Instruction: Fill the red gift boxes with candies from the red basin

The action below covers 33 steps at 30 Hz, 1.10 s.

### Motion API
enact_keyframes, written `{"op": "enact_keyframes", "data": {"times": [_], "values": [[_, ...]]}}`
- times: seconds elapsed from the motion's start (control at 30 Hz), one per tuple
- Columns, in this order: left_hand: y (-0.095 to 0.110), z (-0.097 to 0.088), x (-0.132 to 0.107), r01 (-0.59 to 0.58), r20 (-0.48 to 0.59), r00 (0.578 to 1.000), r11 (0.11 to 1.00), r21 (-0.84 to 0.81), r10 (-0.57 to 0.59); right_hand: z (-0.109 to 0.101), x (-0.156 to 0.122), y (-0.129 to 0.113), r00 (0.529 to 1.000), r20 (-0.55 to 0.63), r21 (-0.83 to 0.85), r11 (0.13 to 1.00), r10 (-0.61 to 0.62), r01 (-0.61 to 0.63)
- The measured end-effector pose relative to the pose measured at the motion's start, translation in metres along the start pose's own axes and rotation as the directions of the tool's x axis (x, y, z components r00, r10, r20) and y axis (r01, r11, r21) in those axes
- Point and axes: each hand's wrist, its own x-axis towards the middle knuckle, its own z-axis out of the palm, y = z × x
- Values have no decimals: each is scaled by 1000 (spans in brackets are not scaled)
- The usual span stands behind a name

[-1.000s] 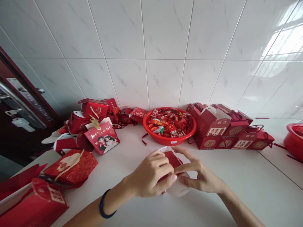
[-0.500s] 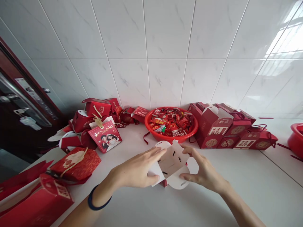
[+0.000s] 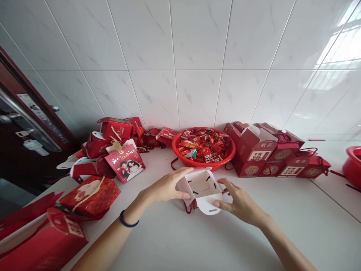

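Note:
A small red gift box [image 3: 200, 190] with a white inside stands opened on the white counter [image 3: 197, 241], its flaps spread and its cavity showing upward. My left hand [image 3: 166, 185] pinches the box's left wall between thumb and fingers. My right hand [image 3: 239, 203] grips the near right flap with its thumb and curled fingers. A dark red ribbon hangs from under the box. Just beyond it sits a red bowl [image 3: 204, 164] heaped with wrapped red candies [image 3: 203, 146].
Loose and folded red gift boxes [image 3: 113, 150] pile up at the left, one with a cartoon couple [image 3: 125, 163]. Closed boxes [image 3: 270, 154] stand in a row at the right. Another red basin [image 3: 352, 163] sits at the far right edge. A dark door [image 3: 19, 131] stands left.
The folded red box was spread open, its white inside turning up. Its walls have now risen into an open box shape, moved slightly toward the bowl, with both hands on its sides.

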Motion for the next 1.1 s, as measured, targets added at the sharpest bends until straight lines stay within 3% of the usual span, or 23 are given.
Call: {"op": "enact_keyframes", "data": {"times": [0.17,0.37,0.43,0.53,0.63,0.7,0.77,0.87,1.1], "values": [[-13,7,3,-50,-106,993,998,33,53,-1,4,8,987,-158,-7,1000,-17,16],[-6,0,-2,-138,-119,983,990,11,138,-12,11,7,906,-406,-41,993,-122,115],[-3,-5,0,-167,-145,976,986,-14,163,-20,16,5,887,-438,-28,989,-143,146],[1,-12,11,-223,-270,939,975,-9,213,-37,32,3,875,-460,9,985,-148,171],[7,-18,34,-242,-353,905,970,33,237,-54,59,-2,905,-413,20,993,-99,117],[12,-21,57,-210,-316,924,976,54,217,-61,81,-8,948,-316,-76,997,-31,7],[16,-24,81,-156,-200,964,981,112,176,-63,104,-17,977,-203,-237,965,69,-117],[20,-25,113,-60,-46,996,960,275,76,-55,132,-25,976,-138,-323,924,166,-203],[11,-23,145,104,-92,993,910,402,-73,-48,153,-9,910,-336,-282,895,244,-345]]}}
